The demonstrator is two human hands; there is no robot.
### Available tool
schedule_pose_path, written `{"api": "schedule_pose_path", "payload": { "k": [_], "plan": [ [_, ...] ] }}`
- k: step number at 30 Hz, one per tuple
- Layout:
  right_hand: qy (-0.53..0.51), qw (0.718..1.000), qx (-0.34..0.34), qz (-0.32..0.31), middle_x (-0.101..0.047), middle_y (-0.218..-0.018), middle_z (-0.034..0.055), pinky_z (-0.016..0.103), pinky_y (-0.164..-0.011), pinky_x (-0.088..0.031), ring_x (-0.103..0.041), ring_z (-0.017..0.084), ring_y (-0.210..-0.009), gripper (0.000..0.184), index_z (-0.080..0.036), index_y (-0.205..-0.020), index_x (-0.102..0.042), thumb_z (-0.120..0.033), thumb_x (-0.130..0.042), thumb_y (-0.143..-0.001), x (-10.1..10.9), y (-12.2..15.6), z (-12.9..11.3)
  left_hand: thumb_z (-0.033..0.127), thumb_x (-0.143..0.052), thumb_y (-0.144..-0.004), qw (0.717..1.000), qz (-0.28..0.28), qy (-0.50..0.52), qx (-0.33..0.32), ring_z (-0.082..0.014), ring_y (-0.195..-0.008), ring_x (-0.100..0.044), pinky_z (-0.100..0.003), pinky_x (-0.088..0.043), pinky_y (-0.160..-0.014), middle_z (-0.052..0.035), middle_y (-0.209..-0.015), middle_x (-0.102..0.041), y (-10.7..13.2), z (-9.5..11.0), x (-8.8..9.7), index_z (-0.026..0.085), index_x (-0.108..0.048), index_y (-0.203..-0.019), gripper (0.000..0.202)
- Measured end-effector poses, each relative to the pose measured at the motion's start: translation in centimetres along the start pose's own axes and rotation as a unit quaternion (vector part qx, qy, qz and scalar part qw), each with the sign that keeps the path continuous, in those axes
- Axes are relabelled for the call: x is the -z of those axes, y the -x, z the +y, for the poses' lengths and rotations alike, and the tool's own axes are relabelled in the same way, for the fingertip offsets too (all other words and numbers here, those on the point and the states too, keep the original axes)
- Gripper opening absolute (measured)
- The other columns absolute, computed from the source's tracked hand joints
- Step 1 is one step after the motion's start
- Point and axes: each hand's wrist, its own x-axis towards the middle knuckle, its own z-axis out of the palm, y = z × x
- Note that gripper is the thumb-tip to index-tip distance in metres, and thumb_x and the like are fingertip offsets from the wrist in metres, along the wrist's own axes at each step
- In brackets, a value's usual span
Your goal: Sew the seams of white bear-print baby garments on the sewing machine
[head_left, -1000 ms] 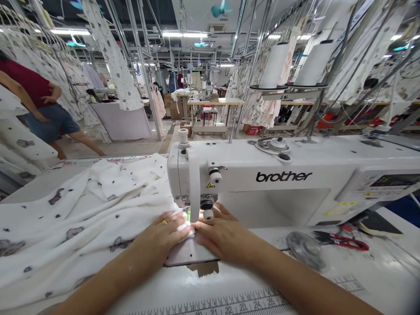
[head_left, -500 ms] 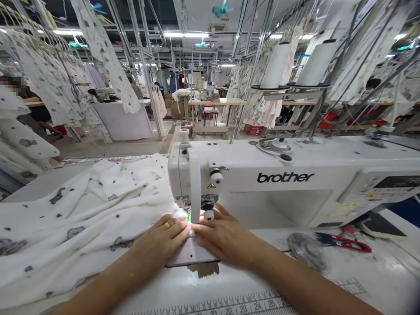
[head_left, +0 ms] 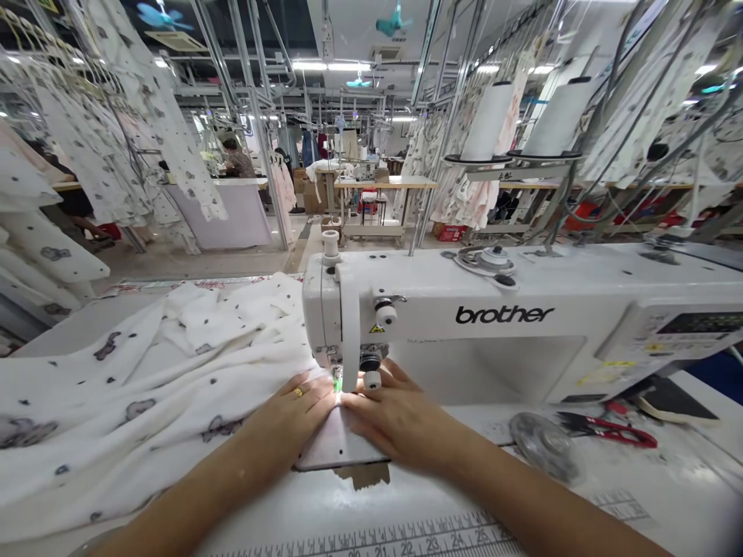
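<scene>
A white Brother sewing machine (head_left: 499, 317) stands across the table. White fabric with small grey prints (head_left: 145, 387) lies in folds to its left, one edge running under the needle. My left hand (head_left: 287, 422), a ring on one finger, lies flat on that edge just left of the needle. On the other side of the needle my right hand (head_left: 395, 418) rests flat with fingers stretched out, fingertips almost meeting the left hand's. Both hands press down by the metal needle plate (head_left: 340, 449).
Red-handled thread snips (head_left: 609, 429) and a round metal disc (head_left: 539, 445) lie on the table to the right. A printed ruler (head_left: 406, 538) runs along the front edge. Two thread cones (head_left: 522, 116) stand behind the machine. Printed garments hang from rails; a person sits far back.
The fabric edge has fed further under the needle and my hands have shifted slightly with it. The person at the far left has left the view.
</scene>
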Motion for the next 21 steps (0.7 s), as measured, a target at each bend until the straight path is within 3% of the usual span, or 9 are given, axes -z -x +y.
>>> {"api": "schedule_pose_path", "payload": {
  "k": [5, 9, 21],
  "plan": [
    [0.009, 1.000, -0.022, -0.007, -0.059, -0.121, 0.0027, 0.039, -0.116, -0.007, -0.046, 0.021, -0.118, 0.030, -0.027, -0.128, -0.052, -0.036, -0.045, -0.101, -0.1, 0.0, 0.0, 0.001, -0.037, -0.087, 0.999, -0.034, -0.027, 0.030, -0.0256, -0.129, -0.050, -0.045, -0.041, -0.110, -0.0143, -0.136, -0.057, -0.1, -0.1, -0.5, 0.009, -0.053, -0.131, 0.047],
    [-0.003, 0.999, -0.035, -0.016, -0.061, -0.115, 0.0036, 0.040, -0.116, -0.008, -0.044, 0.022, -0.122, 0.030, -0.025, -0.126, -0.053, -0.040, -0.047, -0.100, 0.0, 0.1, 0.1, -0.001, -0.040, -0.078, 0.995, -0.062, -0.032, 0.071, -0.0277, -0.132, -0.047, -0.045, -0.041, -0.110, -0.0169, -0.140, -0.053, -0.3, -0.1, -0.9, 0.006, -0.048, -0.136, 0.059],
    [-0.019, 1.000, -0.021, -0.002, -0.063, -0.109, 0.0062, 0.043, -0.114, -0.016, -0.046, 0.023, -0.115, 0.034, -0.022, -0.127, -0.054, -0.042, -0.045, -0.101, -0.2, 0.1, 0.6, -0.003, -0.039, -0.075, 0.994, -0.052, -0.026, 0.090, -0.0275, -0.133, -0.045, -0.046, -0.038, -0.112, -0.0181, -0.139, -0.053, -0.5, -0.1, -1.3, 0.007, -0.049, -0.136, 0.063]
  ]
}}
